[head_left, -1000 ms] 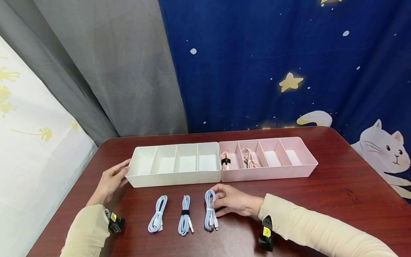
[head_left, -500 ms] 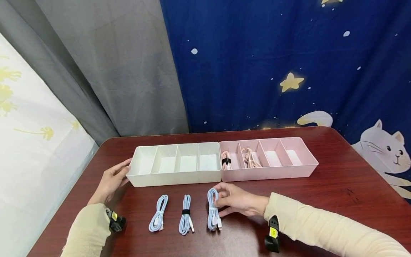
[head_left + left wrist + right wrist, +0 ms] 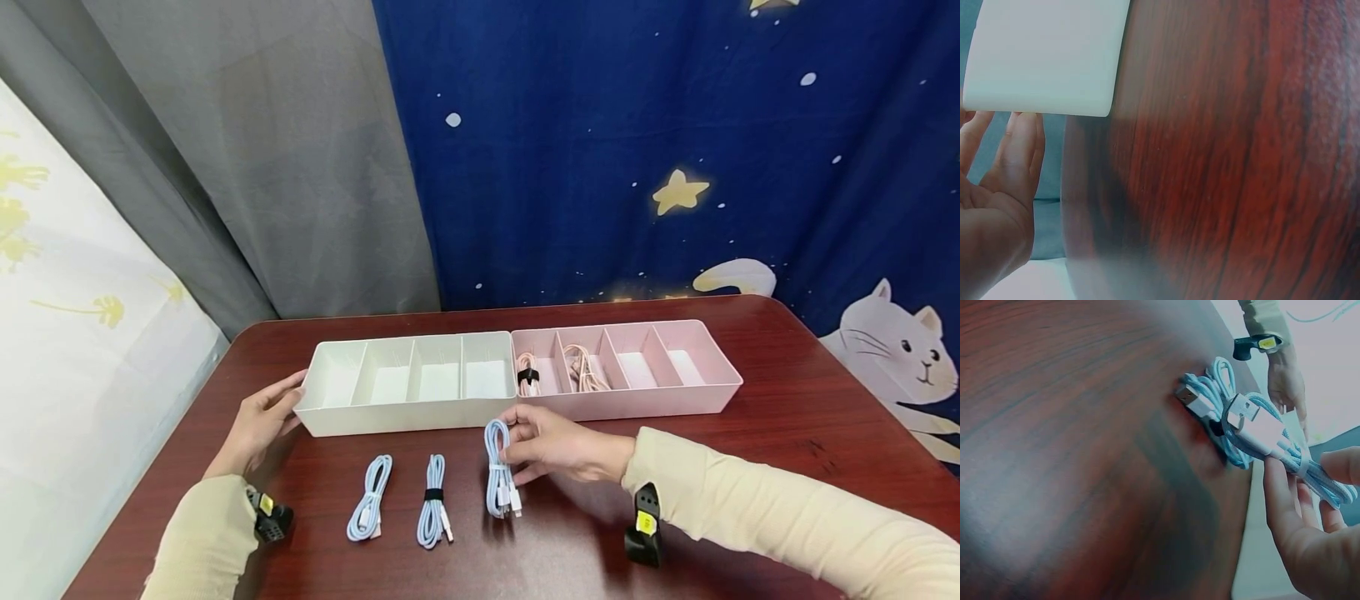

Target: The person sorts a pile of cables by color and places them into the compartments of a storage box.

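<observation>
One blue cable bundle (image 3: 498,483), front-to-back, plugs (image 3: 515,502) nearest.

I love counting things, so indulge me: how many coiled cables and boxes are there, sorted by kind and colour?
Blue cables: 3, one of them in the right hand
Pink cables: 2
White box: 1
Pink box: 1
Total: 7
</observation>
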A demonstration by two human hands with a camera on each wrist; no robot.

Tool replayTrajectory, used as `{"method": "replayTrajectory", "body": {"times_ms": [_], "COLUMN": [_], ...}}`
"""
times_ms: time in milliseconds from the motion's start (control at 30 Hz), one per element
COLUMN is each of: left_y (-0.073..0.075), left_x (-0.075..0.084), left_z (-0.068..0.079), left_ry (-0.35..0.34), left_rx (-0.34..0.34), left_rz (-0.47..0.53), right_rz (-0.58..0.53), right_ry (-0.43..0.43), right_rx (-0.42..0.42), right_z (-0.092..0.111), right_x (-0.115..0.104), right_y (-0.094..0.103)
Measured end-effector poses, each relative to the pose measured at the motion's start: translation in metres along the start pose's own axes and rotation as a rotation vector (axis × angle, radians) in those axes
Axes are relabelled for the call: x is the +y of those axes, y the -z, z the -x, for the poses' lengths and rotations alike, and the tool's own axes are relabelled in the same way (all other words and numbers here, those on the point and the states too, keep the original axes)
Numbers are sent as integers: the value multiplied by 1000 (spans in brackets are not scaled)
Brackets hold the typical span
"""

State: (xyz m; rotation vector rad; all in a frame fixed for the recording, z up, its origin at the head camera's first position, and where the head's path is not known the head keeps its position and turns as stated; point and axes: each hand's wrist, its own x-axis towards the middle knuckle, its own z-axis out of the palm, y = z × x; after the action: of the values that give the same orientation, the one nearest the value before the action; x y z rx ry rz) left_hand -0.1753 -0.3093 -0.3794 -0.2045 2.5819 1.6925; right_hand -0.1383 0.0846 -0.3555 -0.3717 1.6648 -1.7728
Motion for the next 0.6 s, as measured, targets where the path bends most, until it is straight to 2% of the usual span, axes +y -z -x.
{"method": "replayTrajectory", "body": {"times_ms": [300,600], "left_y": [0,0], "left_x": [0,-8], "left_z": [1,-4], "left_ry": [-19,11], "left_rx": [6,24], "left_rz": [-3,-3], "right_rz": [51,76], "right_ry": [-2,-3], "right_rx": [-1,8], "right_z": [-3,-8], "right_x": [-8,-14], "right_y": [-1,2]}}
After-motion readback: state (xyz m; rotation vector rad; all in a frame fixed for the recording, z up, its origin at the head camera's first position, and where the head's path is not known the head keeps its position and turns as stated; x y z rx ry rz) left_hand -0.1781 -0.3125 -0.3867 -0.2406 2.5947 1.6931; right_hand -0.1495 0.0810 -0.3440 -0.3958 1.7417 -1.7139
